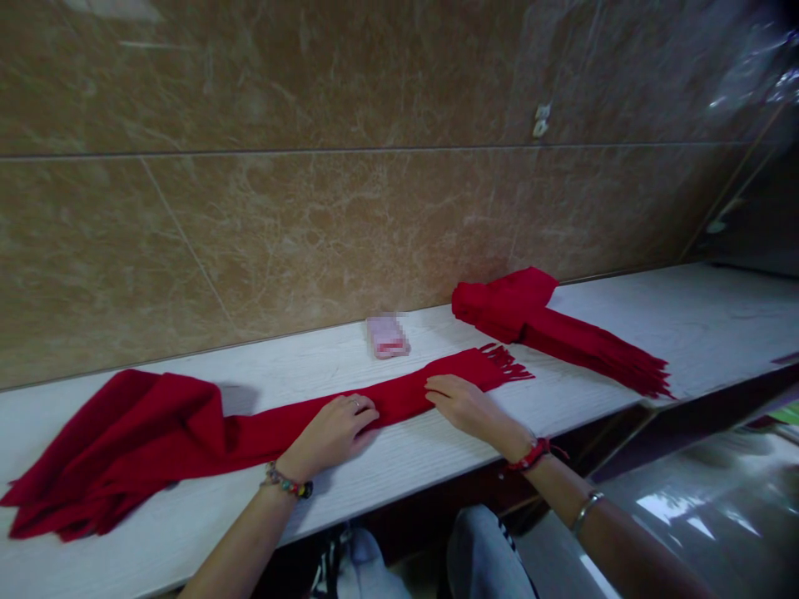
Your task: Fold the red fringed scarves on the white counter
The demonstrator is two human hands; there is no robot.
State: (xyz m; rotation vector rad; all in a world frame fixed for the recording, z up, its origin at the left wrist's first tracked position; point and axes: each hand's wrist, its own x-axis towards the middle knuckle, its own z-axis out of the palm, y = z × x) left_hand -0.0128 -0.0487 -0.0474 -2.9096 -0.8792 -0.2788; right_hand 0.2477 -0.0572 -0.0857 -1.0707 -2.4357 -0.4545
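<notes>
A long red scarf (pixel 399 402) lies along the white counter, its right part folded into a narrow strip that ends in a fringe. The scarf's left end is bunched into a loose heap. My left hand (pixel 334 430) is at the middle of the strip, fingers bent together over its near edge. Close to the fringed end, my right hand (pixel 465 406) has its fingers and thumb closed on the same near edge. The fabric under the fingertips is partly hidden. A second red scarf (pixel 505 306) lies folded over itself farther right, fringe toward the counter's front edge.
A small pinkish packet (pixel 388 336), blurred out, sits behind the strip near the wall. The narrow white counter (pixel 705 312) runs along a brown marble-tiled wall (pixel 312 233). My knees (pixel 487 553) are below its front edge. Shiny floor shows at the lower right.
</notes>
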